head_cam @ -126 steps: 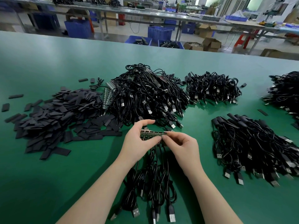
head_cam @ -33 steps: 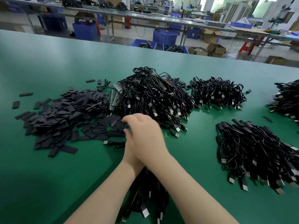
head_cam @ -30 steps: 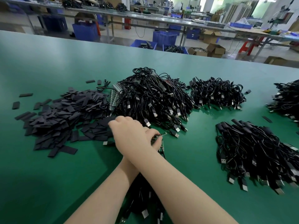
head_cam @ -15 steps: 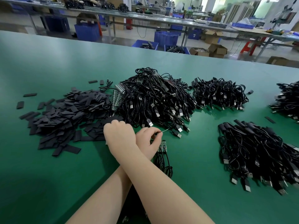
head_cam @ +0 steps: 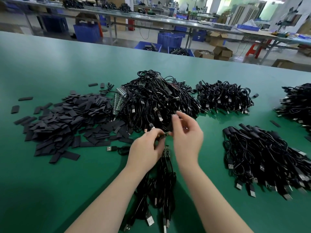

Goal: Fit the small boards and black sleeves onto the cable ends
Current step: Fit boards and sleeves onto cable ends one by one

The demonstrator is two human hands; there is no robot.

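Two bare hands meet above the green table [head_cam: 50, 190], fingertips almost touching. The left hand [head_cam: 146, 150] has its fingers curled in, pinching a small board [head_cam: 164, 135] at a cable end between thumb and forefinger. The right hand [head_cam: 186, 133] pinches a black sleeve [head_cam: 170, 126] between thumb and forefinger just above that board, its other fingers loosely spread; motion blur hides whether sleeve and board touch.

Below the hands, a bundle of black cables [head_cam: 158, 187] runs toward the near edge, with a strip of small boards [head_cam: 166, 151] at its upper end and USB plugs at the lower. A single loose cable [head_cam: 117, 149] lies just left of the left hand. Farther left spreads a heap of flat black sleeves [head_cam: 67, 118]. Behind the hands rises a large cable pile [head_cam: 156, 101], with more board strips [head_cam: 118, 101] at its left edge. A smaller pile [head_cam: 223, 98] sits to its right, and sleeved cables [head_cam: 265, 157] lie right of the hands.
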